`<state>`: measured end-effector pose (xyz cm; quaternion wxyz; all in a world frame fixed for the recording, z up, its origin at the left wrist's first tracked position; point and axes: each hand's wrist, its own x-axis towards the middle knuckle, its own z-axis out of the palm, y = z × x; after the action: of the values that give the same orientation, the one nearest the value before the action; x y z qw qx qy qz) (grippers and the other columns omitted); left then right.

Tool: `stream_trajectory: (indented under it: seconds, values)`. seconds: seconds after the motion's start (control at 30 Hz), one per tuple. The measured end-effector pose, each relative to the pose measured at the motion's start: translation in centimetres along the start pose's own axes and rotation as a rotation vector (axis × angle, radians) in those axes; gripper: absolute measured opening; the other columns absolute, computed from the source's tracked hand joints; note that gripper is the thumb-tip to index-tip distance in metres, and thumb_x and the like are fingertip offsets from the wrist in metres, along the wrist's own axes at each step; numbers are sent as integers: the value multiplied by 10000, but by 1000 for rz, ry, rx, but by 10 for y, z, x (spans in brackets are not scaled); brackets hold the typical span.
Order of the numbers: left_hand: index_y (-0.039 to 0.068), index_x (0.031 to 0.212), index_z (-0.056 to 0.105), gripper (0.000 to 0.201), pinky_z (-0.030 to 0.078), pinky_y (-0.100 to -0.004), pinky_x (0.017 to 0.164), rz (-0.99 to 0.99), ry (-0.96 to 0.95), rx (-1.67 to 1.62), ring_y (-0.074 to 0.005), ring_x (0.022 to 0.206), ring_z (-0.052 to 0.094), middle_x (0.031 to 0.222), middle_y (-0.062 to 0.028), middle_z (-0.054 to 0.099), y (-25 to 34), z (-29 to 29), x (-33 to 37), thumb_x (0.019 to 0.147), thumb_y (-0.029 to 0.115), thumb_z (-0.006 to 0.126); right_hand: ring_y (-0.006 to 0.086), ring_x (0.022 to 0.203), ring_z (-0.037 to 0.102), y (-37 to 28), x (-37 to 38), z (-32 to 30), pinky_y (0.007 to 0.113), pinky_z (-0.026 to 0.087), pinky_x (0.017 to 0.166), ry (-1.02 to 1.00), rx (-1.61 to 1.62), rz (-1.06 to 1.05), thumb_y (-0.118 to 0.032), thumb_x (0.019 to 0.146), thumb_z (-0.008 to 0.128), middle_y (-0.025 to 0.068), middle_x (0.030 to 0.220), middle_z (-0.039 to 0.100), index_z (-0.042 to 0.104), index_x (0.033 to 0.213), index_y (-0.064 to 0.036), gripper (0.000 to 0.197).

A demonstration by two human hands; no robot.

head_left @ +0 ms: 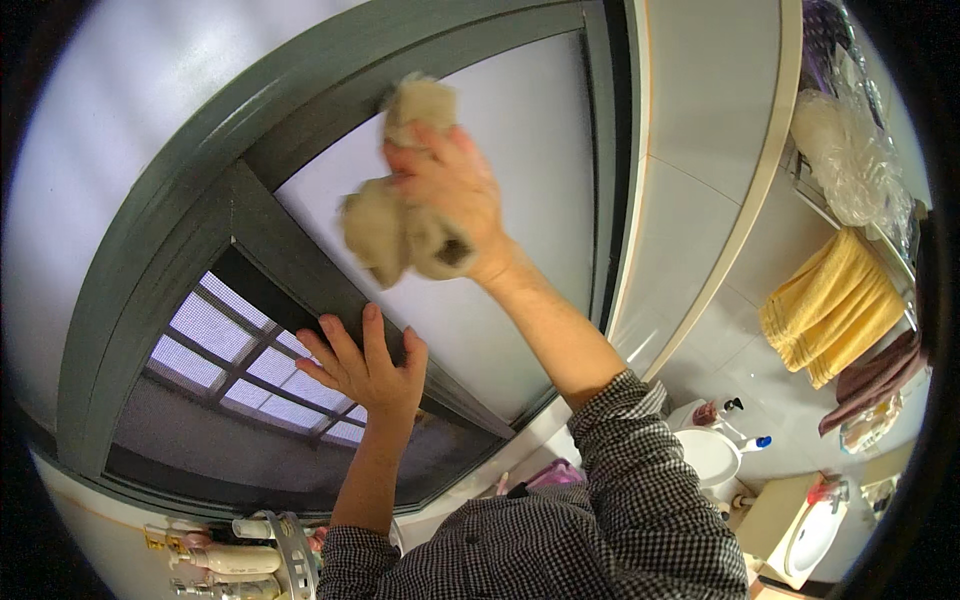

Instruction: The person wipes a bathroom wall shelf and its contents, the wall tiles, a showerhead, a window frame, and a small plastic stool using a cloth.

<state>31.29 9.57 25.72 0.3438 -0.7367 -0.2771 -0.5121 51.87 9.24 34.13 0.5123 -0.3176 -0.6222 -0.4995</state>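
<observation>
My right hand (455, 190) is raised against the upper part of a window and grips a crumpled beige cloth (378, 232). Parts of the cloth stick out above and below the fingers, and motion blurs both a little. Behind it lies a frosted pane (540, 130) set in a dark grey window frame (240, 165). Lower and to the left, my left hand (370, 370) rests with spread fingers on the frame's middle upright, holding nothing. Beside that hand, a sliding sash stands partly aside, and a mesh screen with dark bars (240, 345) shows through the gap.
Pump bottles (235, 560) stand on a rack at the lower left. On the right wall, a yellow towel (835, 305) and a dark towel (875, 380) hang below a shelf with clear plastic bags (845, 150). A toilet (708, 455) and a washbasin (815, 540) are at the lower right.
</observation>
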Motion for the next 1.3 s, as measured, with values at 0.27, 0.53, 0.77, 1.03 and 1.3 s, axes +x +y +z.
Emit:
stream_trajectory:
  seconds: [0.27,0.53,0.77,1.03,1.3]
  values:
    - [117,1157,569,467,24,-596,1053,2,8,-66,-446,1334,166,1421,-205,282,8,-7,8,721,278,619,377,1061,499,-23,-20,3,480,362,937,364,193,576,-230,566,750,151,1166,544,513,1086,-60,596]
    - [79,1142,558,477,12,-597,1051,-55,-58,-122,-452,1331,167,1404,-213,299,1,-12,6,701,244,633,307,918,534,-16,10,-8,405,431,817,143,78,162,-114,789,572,105,955,581,551,945,-71,163]
    - [73,1256,461,652,66,-646,1018,2,-31,-68,-463,1328,143,1418,-247,242,13,3,4,667,267,661,181,800,508,46,-41,-49,307,432,710,488,-156,767,-7,757,629,77,920,511,503,955,-31,236]
    - [39,1226,499,599,8,-588,1053,20,18,-111,-429,1341,164,1420,-238,256,5,0,5,669,220,628,202,911,495,-7,-86,-58,327,438,781,219,203,892,-113,837,569,79,935,506,504,1029,-13,226]
    - [5,1207,505,550,-12,-593,1051,63,22,-89,-434,1345,142,1419,-278,221,-2,0,2,726,251,602,92,565,457,94,-98,-101,232,388,481,630,545,1115,-54,762,543,40,705,484,453,850,-14,132]
